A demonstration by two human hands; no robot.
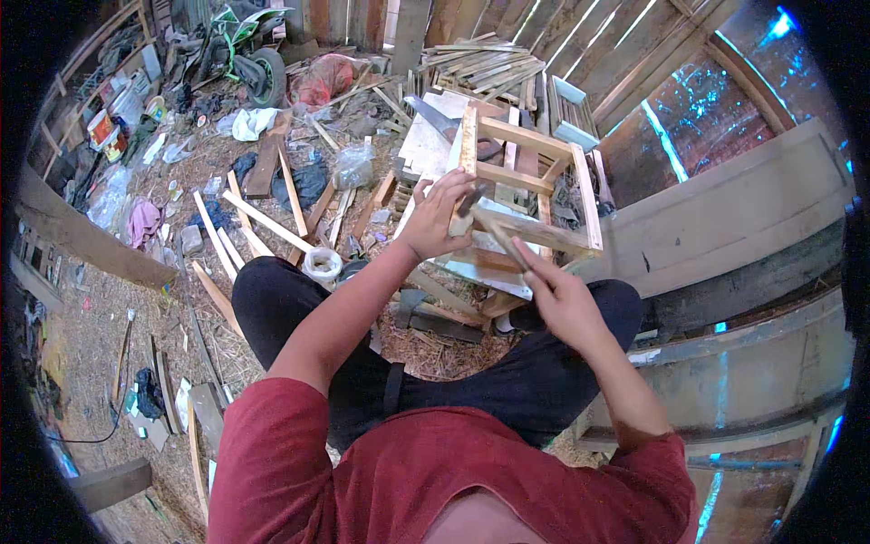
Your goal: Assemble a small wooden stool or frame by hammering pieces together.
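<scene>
Dark red shirt [453, 480] and black trousers [553, 399], nearest the view, are being worn by a seated person. Wooden frame [515, 178]: pale squared rails, several crosspieces, open between; it is being supported ahead of the knees, over a pale board [422, 150]. Its near left corner is being gripped by the left hand [439, 215] and partly covered by it; whether a nail is being pinched there cannot be told. Hammer [499, 237]: pale handle, dark head; it is being gripped by the closed right hand [564, 297], its head being held close beside the left. Markings on an orange and white bucket [102, 130] are showing too small to be read. Handsaw [431, 117]: grey blade, lying just behind the frame. Also being shown: stacked wooden strips [480, 65], lying farther back; loose timber offcuts [267, 220] and a white tub [323, 275], crowding the floor at left; a green motorcycle [240, 41], standing behind the litter; a large panel [716, 213], leaning at right.
</scene>
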